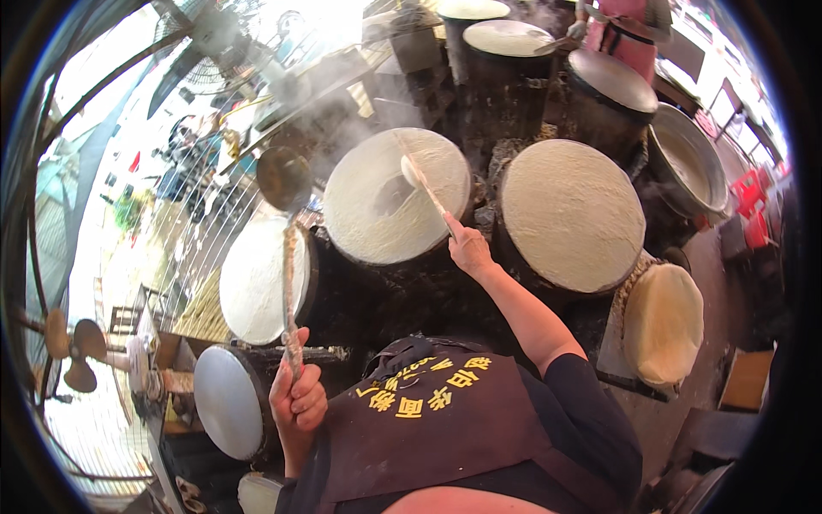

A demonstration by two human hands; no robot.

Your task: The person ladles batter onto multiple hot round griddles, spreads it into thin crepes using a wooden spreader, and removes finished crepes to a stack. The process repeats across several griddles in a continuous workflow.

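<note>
Ladle (284, 178): held by its near end, handle pointed to the far side; handle seen to be long and crusted with pale, rough residue. Bowl round, dark brown, placed at the far end, just left of the round pan; its contents cannot be made out.

Spoon (413, 174): gripped at the near end of a thin, pale handle, slanted toward far left. Its small, whitish, rounded head is positioned over the middle of the pan; contact with the surface cannot be confirmed.

Round pan (384, 263): almost wholly covered by a cream-coloured layer (368, 227); a greyer, smoother patch is noted beside the spoon head.
</note>
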